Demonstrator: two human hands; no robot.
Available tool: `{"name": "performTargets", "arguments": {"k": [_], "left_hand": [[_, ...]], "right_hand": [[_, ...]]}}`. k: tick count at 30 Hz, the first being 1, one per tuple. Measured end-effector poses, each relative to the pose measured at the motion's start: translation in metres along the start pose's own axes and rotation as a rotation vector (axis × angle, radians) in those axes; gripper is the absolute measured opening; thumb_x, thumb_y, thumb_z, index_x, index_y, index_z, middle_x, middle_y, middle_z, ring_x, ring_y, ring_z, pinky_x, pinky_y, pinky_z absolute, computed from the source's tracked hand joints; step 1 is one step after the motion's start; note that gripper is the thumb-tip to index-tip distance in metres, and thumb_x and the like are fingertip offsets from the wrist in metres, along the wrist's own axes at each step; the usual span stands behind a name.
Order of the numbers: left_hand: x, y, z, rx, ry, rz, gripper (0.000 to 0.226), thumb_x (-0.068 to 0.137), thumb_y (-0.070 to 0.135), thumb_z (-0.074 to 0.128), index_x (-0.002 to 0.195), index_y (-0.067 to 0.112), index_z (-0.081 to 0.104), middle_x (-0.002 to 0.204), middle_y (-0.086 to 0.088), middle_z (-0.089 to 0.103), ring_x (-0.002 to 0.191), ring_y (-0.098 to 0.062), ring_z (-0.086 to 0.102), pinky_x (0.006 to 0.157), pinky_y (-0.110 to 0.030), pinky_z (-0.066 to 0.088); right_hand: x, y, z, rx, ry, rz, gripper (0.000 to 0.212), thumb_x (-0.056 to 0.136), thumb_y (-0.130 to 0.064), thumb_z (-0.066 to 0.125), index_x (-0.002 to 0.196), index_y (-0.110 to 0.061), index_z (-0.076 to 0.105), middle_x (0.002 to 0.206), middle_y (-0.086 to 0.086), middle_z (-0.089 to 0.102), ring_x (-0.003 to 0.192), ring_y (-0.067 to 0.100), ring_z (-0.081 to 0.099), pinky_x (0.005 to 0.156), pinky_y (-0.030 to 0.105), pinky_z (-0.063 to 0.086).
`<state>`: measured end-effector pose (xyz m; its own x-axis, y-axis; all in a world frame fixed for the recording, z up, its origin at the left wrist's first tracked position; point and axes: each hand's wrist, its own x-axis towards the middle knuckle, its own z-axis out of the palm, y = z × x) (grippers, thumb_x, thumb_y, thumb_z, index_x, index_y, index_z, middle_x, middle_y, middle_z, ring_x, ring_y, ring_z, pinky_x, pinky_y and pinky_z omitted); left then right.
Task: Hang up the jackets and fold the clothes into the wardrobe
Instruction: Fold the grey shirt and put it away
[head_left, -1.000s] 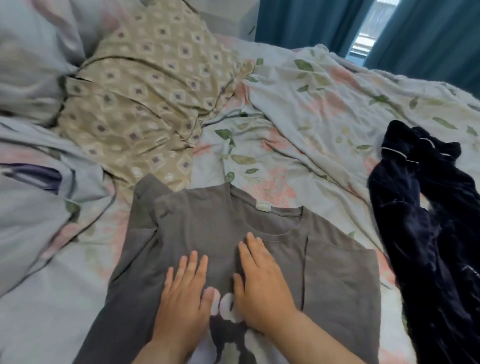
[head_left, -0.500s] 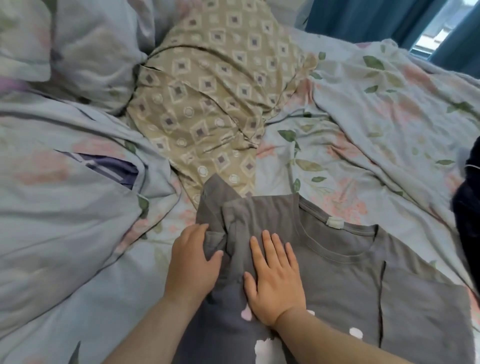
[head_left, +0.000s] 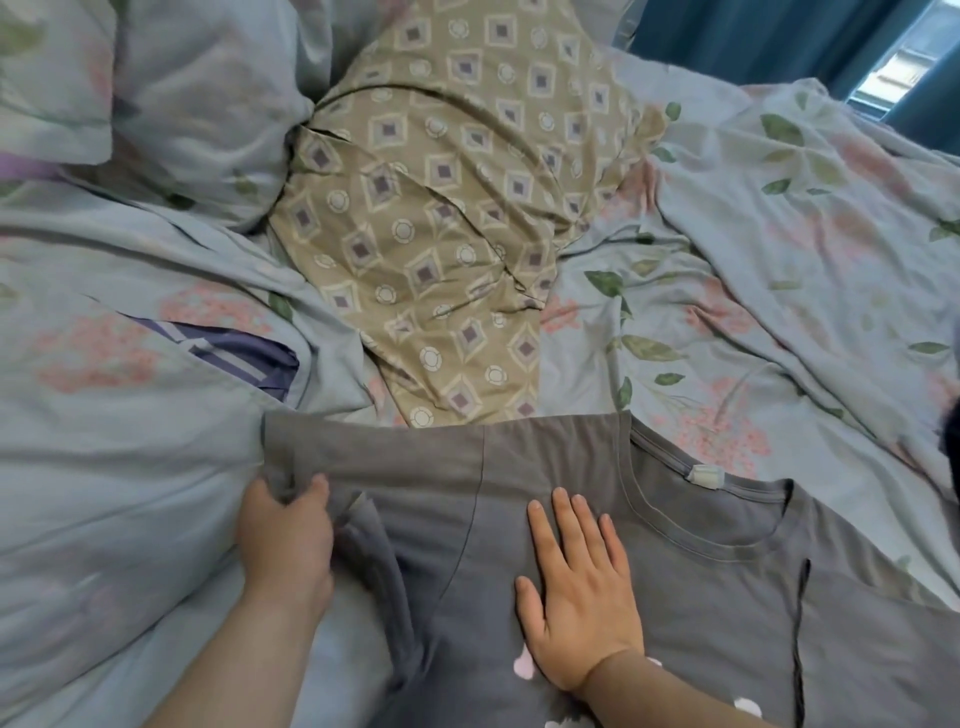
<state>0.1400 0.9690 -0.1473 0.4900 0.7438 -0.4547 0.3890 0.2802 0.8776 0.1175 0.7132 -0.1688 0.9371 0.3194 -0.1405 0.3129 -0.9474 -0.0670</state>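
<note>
Folding grey T-shirt (head_left: 701, 587) on bed (head_left: 753, 322): left hand (head_left: 285, 535) grip pinches its sleeve (head_left: 374, 457); right hand (head_left: 576, 597) flat, holding nothing. Next we judge: sleeve folds inward.

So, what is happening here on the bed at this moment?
A person is folding a grey T-shirt laid flat on a bed with floral bedding. The left hand grips the end of the shirt's left sleeve, which is stretched out sideways. The right hand lies flat and open on the chest, pinning the shirt. The other sleeve already lies folded inward. A tan patterned pillow lies beyond the shirt.
</note>
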Motion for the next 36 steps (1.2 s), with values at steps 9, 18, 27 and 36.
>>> {"name": "performTargets", "arguments": {"k": [9,18,27,36], "left_hand": [[-0.046,-0.011,-0.003,0.265,0.091,-0.083,0.105,0.043,0.053,0.086,0.133,0.012,0.047,0.126,-0.01,0.061,0.114,-0.028,0.061,0.101,-0.045,0.047],[-0.068,-0.037,-0.026,0.313,0.165,-0.107,0.049,0.076,-0.006,0.059,0.121,0.012,0.058,0.103,-0.007,0.066,0.097,-0.031,0.061,0.083,-0.04,0.048],[-0.036,-0.007,-0.051,-0.596,-0.072,-0.388,0.029,0.086,0.024,0.053,0.106,0.011,0.071,0.104,-0.007,0.073,0.1,-0.025,0.069,0.09,-0.039,0.052],[-0.023,0.019,-0.056,-0.326,-0.54,-0.407,0.061,0.072,-0.008,0.042,0.125,0.012,0.063,0.121,-0.018,0.066,0.102,-0.033,0.066,0.083,-0.041,0.056]], "right_hand": [[0.002,0.002,0.006,0.009,0.042,-0.009,0.072,0.081,-0.047,0.044,0.145,-0.014,0.048,0.153,0.013,0.041,0.143,0.026,0.028,0.111,0.049,0.022],[0.003,0.003,0.009,0.023,0.016,-0.011,0.073,0.084,-0.047,0.043,0.149,-0.015,0.041,0.156,0.014,0.036,0.144,0.031,0.033,0.116,0.048,0.018],[0.001,0.001,0.009,0.049,0.02,0.01,0.071,0.086,-0.047,0.041,0.15,-0.016,0.039,0.156,0.013,0.036,0.145,0.03,0.032,0.117,0.047,0.016],[0.002,-0.001,0.008,0.045,-0.023,-0.004,0.072,0.091,-0.051,0.032,0.156,-0.022,0.024,0.163,0.008,0.02,0.151,0.026,0.016,0.121,0.042,0.003]]}}
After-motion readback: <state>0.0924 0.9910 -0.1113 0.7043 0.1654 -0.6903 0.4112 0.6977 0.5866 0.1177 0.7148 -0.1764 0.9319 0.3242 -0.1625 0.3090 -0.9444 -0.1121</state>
